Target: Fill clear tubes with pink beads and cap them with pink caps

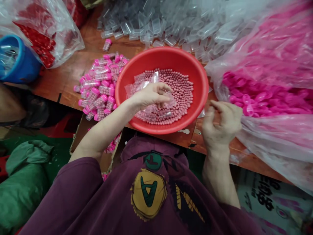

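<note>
A red bowl (198, 81) on the wooden table holds many small pink balls (182, 89) and several clear plastic vials. My left hand (150, 96) reaches into the bowl, fingers curled round a clear vial (170, 101) just above the balls. My right hand (221, 124) hovers beside the bowl's right rim, fingers pinched together near the opening of a clear bag of pink caps (264, 98); what it holds is too small to make out.
Filled vials with pink caps (100, 88) lie heaped left of the bowl. Empty clear vials (171, 23) pile up behind it. A bag of red caps (39, 39) and a blue tub (19, 62) stand far left. A green sack (24, 176) lies on the floor.
</note>
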{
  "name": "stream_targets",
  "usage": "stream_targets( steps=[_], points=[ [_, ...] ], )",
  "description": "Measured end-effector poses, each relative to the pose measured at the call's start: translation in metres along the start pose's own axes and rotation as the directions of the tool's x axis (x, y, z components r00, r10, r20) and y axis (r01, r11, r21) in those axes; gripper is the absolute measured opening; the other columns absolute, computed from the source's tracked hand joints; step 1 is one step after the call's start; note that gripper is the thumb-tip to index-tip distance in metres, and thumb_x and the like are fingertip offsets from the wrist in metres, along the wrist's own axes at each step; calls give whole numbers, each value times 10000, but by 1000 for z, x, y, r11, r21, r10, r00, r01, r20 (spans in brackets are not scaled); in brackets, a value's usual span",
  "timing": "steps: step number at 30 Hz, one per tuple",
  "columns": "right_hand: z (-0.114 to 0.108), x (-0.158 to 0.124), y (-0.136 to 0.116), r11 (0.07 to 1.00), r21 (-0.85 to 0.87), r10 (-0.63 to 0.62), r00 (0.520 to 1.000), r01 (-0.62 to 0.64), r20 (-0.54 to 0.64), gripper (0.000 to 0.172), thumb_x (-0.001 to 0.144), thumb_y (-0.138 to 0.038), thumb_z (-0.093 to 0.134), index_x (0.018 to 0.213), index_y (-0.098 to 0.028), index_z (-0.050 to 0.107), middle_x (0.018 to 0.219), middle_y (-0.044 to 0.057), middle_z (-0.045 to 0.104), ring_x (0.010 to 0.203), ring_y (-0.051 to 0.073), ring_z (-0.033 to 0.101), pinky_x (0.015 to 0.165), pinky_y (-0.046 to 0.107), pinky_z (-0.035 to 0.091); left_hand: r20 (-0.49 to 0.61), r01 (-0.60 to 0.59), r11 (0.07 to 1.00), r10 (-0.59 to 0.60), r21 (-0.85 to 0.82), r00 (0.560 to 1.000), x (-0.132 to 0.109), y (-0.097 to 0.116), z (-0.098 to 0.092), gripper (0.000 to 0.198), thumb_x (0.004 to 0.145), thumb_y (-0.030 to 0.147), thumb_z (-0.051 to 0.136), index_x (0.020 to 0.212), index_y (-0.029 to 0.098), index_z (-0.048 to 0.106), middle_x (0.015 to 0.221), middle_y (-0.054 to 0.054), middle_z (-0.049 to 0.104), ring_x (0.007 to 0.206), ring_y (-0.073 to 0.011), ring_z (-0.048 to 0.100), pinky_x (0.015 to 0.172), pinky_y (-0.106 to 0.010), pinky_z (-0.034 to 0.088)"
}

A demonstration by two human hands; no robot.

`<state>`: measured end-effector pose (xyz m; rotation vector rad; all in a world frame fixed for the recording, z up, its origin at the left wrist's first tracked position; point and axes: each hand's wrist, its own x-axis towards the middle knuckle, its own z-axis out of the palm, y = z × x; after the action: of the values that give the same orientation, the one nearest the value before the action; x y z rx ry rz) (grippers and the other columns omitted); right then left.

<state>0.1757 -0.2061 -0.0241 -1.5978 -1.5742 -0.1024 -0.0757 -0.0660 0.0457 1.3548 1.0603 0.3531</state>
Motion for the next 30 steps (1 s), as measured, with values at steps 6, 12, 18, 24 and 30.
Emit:
stream_targets(
  steps=[6,12,18,24,30],
  points=[
    [13,27,-62,988,134,-109,947,71,302,504,1091,-528,711,1515,-257,684,1342,145,832,1221,377,762,1061,572,587,76,-3,946,29,-325,997,-14,-17,6,393,1006,294,822,1376,220,714,1078,-81,838,831,-177,785,780,-336,646],
    [24,35,-61,955,297,-104,925,-9,364,438,1032,-325,729,1462,-246,715,1218,109,842,1091,308,788,1015,501,657,-6,-352,931,354,96,935,-21,-36,-1,548,911,110,805,1443,216,732,1468,-134,773,1289,-255,755,1112,-419,632],
    [27,36,-64,939,345,-135,918,-3,374,433,1057,-322,668,1471,-216,734,1176,110,853,1068,299,792,1007,511,668,114,-509,605,569,613,814,-25,-25,-1,362,981,104,724,1331,161,796,1321,-138,813,1303,-283,729,1206,-506,555],
    [30,29,-67,947,314,-27,959,-65,281,179,1119,-328,641,1173,-305,810,1151,59,879,1079,290,809,1006,510,663,72,-469,656,536,591,841,-13,-25,7,271,995,186,711,1241,126,809,1122,-110,818,1000,-217,741,938,-365,594],
    [31,20,-65,937,343,13,990,-60,137,164,1117,-324,665,1253,-304,755,1142,70,847,1063,289,798,988,507,659,97,-357,572,434,739,896,-1,-16,-1,349,983,149,726,1323,127,799,1234,-135,817,1132,-259,758,1057,-394,595]
  ],
)
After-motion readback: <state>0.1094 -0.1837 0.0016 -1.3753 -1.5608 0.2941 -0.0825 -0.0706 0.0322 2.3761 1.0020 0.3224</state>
